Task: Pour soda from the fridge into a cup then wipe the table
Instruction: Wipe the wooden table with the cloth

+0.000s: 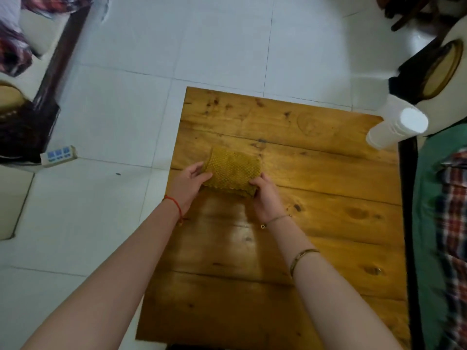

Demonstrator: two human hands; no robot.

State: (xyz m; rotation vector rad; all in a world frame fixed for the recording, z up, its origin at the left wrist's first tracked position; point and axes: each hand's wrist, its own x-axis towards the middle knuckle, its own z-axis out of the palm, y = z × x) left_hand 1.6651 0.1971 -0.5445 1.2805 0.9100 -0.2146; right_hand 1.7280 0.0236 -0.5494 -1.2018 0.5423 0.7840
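A folded yellow-brown waffle-weave cloth [233,168] rests on the wooden table [328,198], near its left side. My left hand [189,184] grips the cloth's left end, thumb on top. My right hand [265,195] holds the cloth's near right corner. A stack of white disposable cups [396,126] stands at the table's far right corner. No soda bottle or fridge is in view.
White tiled floor [113,109] surrounds the table on the left and far side. A small blue-and-white box [58,155] lies on the floor at left beside dark furniture [27,130]. Green and plaid fabric [444,236] borders the table's right edge.
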